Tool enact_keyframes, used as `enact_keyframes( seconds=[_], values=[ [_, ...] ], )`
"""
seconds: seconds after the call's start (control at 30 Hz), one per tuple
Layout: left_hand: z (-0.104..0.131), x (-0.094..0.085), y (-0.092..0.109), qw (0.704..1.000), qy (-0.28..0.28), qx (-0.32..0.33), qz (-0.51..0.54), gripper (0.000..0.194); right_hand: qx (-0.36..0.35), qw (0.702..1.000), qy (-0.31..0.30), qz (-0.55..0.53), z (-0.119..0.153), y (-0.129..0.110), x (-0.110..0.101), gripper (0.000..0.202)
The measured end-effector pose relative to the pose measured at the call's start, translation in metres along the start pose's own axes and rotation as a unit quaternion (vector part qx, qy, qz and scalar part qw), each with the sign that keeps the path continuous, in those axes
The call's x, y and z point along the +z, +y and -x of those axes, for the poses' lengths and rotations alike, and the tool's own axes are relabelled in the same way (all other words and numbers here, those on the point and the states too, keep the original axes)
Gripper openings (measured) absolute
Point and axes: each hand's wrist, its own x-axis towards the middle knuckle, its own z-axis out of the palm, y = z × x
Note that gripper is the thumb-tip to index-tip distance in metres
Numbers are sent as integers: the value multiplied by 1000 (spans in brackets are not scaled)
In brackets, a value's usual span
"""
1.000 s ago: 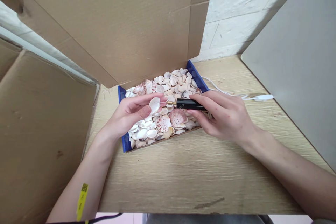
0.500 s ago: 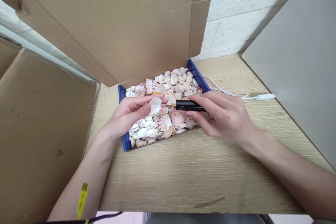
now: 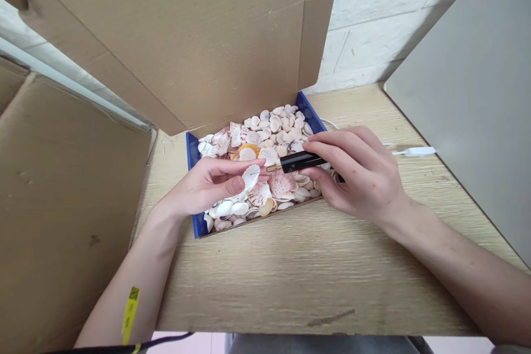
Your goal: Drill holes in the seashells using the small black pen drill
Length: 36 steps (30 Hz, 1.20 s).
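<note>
Between the thumb and fingers of my left hand (image 3: 209,185) is a white shell (image 3: 250,177), held above a box of shells. My right hand (image 3: 357,171) grips a black pen-like tool (image 3: 302,161) with a brass-coloured collar and a thin tip. The tip points left and meets the face of the white shell; whether it touches is too small to tell. Beneath both hands lies the blue-sided box (image 3: 201,225), filled with white, pinkish and striped shells. An orange shell (image 3: 254,149) shows just behind my left fingers, beside a white shell with small holes (image 3: 268,156).
A tall cardboard flap (image 3: 186,38) rises behind the box. More cardboard (image 3: 66,193) stands at the left. A white cable with a connector (image 3: 418,151) lies on the wooden table (image 3: 290,276) behind my right hand. A grey panel (image 3: 468,83) leans at the right.
The white shell in my left hand has shifted slightly right and down and is turned more edge-on. The black tool has tilted, its back end higher, and my right hand has moved a little right.
</note>
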Motion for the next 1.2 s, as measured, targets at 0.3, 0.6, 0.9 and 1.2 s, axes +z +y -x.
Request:
enact_keyframes(
  seconds=[0.3,0.6,0.9,1.2],
  values=[
    [0,2,0,998,48,35,4,38,58,992,-111,-25,-1,-5,-1,23],
    [0,2,-3,996,80,41,18,37,9,995,-97,-20,1,-1,1,31],
    [-1,1,-5,999,49,15,-7,33,-39,999,-17,21,-1,3,-3,30],
    [0,3,4,999,15,-3,38,35,-36,999,12,25,0,4,-2,39]
  ],
)
